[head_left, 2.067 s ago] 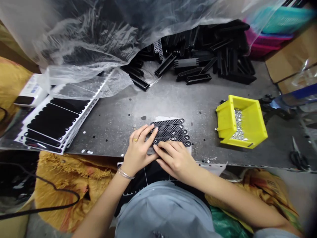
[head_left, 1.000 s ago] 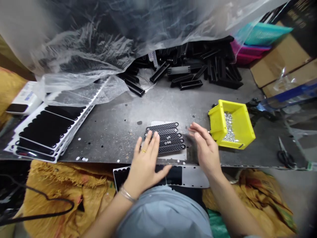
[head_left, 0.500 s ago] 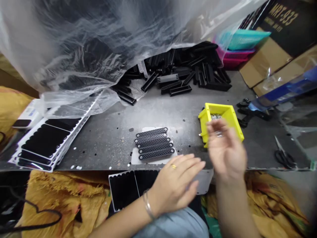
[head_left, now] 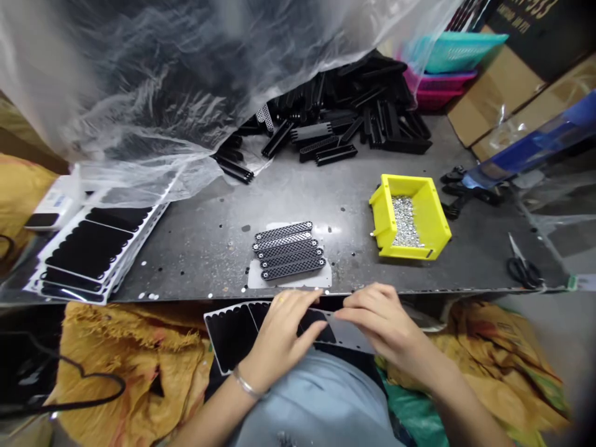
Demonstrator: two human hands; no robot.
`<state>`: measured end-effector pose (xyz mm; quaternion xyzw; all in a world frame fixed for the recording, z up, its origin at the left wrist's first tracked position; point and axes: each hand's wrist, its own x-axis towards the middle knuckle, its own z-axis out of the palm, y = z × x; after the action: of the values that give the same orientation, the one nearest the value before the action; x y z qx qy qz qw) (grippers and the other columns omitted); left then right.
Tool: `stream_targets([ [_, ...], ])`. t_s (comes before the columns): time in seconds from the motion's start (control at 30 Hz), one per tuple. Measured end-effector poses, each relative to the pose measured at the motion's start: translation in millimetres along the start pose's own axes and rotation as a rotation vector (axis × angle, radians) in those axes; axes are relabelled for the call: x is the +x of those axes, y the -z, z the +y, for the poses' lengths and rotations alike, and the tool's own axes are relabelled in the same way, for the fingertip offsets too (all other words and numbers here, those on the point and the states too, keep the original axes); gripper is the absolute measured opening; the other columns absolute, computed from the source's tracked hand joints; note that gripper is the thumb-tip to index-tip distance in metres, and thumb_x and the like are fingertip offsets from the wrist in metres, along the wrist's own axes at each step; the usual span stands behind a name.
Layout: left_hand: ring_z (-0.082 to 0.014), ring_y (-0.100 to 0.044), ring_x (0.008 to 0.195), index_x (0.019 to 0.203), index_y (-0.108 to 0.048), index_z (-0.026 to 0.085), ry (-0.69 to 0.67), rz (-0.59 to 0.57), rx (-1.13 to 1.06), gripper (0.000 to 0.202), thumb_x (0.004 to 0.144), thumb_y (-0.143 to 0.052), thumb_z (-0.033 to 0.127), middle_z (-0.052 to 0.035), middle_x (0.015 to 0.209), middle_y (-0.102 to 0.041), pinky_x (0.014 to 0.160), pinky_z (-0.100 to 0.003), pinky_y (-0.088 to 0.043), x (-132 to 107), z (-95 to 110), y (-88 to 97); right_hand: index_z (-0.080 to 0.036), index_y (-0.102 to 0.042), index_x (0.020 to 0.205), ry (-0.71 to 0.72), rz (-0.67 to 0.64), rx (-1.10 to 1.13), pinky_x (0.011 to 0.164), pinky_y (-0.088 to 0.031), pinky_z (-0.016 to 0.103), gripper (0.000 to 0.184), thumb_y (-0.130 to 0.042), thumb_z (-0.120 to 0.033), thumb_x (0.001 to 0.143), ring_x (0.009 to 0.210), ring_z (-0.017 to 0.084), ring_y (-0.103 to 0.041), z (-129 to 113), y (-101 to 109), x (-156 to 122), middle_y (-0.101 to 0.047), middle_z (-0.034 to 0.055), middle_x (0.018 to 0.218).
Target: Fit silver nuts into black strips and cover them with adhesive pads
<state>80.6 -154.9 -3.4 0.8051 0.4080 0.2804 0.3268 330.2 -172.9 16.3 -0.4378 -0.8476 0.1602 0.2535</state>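
Both hands are just in front of the bench edge, over a sheet of black rounded stickers (head_left: 231, 338) on the lap. My left hand (head_left: 285, 332) is open over this sheet, thumb and fingers apart. To its right, my right hand (head_left: 384, 320) has loosely bent fingers pointing left; nothing shows in them, and its palm side is hidden. Beyond the hands, several black strips with a diamond mesh pattern (head_left: 289, 253) lie side by side on a white sheet (head_left: 261, 277). A yellow bin (head_left: 431, 217) holds small silver metal pieces (head_left: 405, 223).
Black plastic parts (head_left: 335, 136) are heaped at the back under clear plastic film (head_left: 153, 93). Stacked black sticker sheets (head_left: 93, 248) lie left. Scissors (head_left: 524, 267) rest at the right edge, near a blue film-wrapped roll (head_left: 535, 139) and cardboard boxes (head_left: 493, 99).
My right hand has left the yellow bin and come down left to the bench edge. My left hand has drawn back left. The view has shifted slightly.
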Motion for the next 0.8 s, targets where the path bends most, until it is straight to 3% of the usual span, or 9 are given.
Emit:
stream_targets([
  [0.07, -0.0198, -0.068, 0.092, 0.110, -0.070, 0.022, 0.022, 0.009, -0.026, 0.014, 0.103, -0.059, 0.028, -0.0038, 0.100, -0.077, 0.090, -0.039, -0.049, 8, 7, -3.6, -0.024, -0.070, 0.118, -0.011, 0.102, -0.065, 0.102, -0.038, 0.042, 0.029, -0.050, -0.010, 0.102, 0.102, 0.019, -0.067, -3, 8, 2, -0.074, 0.0030, 0.105],
  [0.13, -0.0174, -0.064, 0.082, 0.098, -0.070, 0.021, 0.041, 0.059, -0.037, 0.017, 0.105, -0.055, 0.025, -0.0013, 0.088, -0.075, 0.085, -0.037, -0.045, 12, 13, -3.0, -0.027, -0.072, 0.120, -0.042, 0.185, -0.162, 0.108, -0.035, 0.048, 0.026, -0.057, -0.016, 0.101, 0.108, 0.023, -0.065, -7, 9, 6, -0.074, 0.0043, 0.110],
  [0.2, -0.0170, -0.063, 0.080, 0.098, -0.069, 0.021, 0.039, 0.104, -0.018, 0.019, 0.106, -0.052, 0.023, -0.0006, 0.085, -0.072, 0.087, -0.038, -0.041, 14, 17, -1.2, -0.028, -0.073, 0.121, -0.033, 0.252, -0.184, 0.105, -0.038, 0.049, 0.025, -0.066, -0.022, 0.099, 0.111, 0.025, -0.063, -10, 2, 10, -0.072, 0.0061, 0.115],
  [0.3, -0.0162, -0.060, 0.076, 0.096, -0.068, 0.021, 0.019, 0.190, 0.015, 0.020, 0.105, -0.050, 0.019, 0.0005, 0.080, -0.069, 0.086, -0.038, -0.038, 16, 18, -1.6, -0.027, -0.076, 0.112, 0.021, 0.338, -0.082, 0.094, -0.043, 0.042, 0.020, -0.073, -0.019, 0.094, 0.106, 0.023, -0.061, -12, -15, 11, -0.070, 0.0056, 0.110],
  [0.4, -0.0156, -0.057, 0.071, 0.095, -0.068, 0.020, -0.019, 0.275, 0.039, 0.017, 0.103, -0.053, 0.016, 0.0009, 0.076, -0.067, 0.082, -0.036, -0.036, 19, 13, -7.1, -0.024, -0.074, 0.115, 0.006, 0.313, 0.031, 0.092, -0.047, 0.040, 0.024, -0.075, -0.018, 0.092, 0.109, 0.023, -0.062, -4, -22, 9, -0.068, 0.0073, 0.114],
  [0.53, -0.0148, -0.055, 0.069, 0.095, -0.067, 0.019, -0.093, 0.258, 0.023, 0.016, 0.102, -0.055, 0.014, 0.0014, 0.073, -0.063, 0.081, -0.035, -0.036, 23, 8, -14.1, -0.023, -0.065, 0.137, -0.008, 0.244, 0.128, 0.092, -0.053, 0.040, 0.044, -0.072, -0.016, 0.094, 0.109, 0.022, -0.062, 11, -20, 9, -0.065, 0.0094, 0.118],
  [0.63, -0.0147, -0.054, 0.068, 0.096, -0.068, 0.018, -0.099, 0.281, 0.077, 0.014, 0.102, -0.056, 0.013, 0.0008, 0.074, -0.065, 0.080, -0.034, -0.035, 25, 1, -16.6, -0.026, -0.073, 0.124, 0.058, 0.229, 0.225, 0.094, -0.055, 0.041, 0.036, -0.071, -0.009, 0.092, 0.109, 0.023, -0.064, 15, -12, 6, -0.066, 0.0078, 0.115],
  [0.73, -0.0148, -0.052, 0.064, 0.100, -0.069, 0.019, -0.137, 0.358, 0.271, 0.012, 0.101, -0.059, 0.014, 0.0020, 0.070, -0.064, 0.077, -0.034, -0.033, 27, -9, -22.7, -0.027, -0.074, 0.107, -0.099, 0.228, 0.532, 0.092, -0.059, 0.043, 0.019, -0.071, -0.014, 0.093, 0.105, 0.023, -0.069, 13, 3, -2, -0.063, 0.0062, 0.115],
  [0.8, -0.0145, -0.052, 0.062, 0.106, -0.071, 0.020, -0.196, 0.388, 0.390, 0.011, 0.100, -0.062, 0.017, 0.0043, 0.066, -0.062, 0.074, -0.034, -0.031, 27, -14, -27.7, -0.029, -0.070, 0.108, -0.260, 0.299, 0.750, 0.076, -0.063, 0.036, 0.015, -0.070, -0.021, 0.096, 0.086, 0.018, -0.071, 9, 12, -1, -0.057, 0.0048, 0.115],
])
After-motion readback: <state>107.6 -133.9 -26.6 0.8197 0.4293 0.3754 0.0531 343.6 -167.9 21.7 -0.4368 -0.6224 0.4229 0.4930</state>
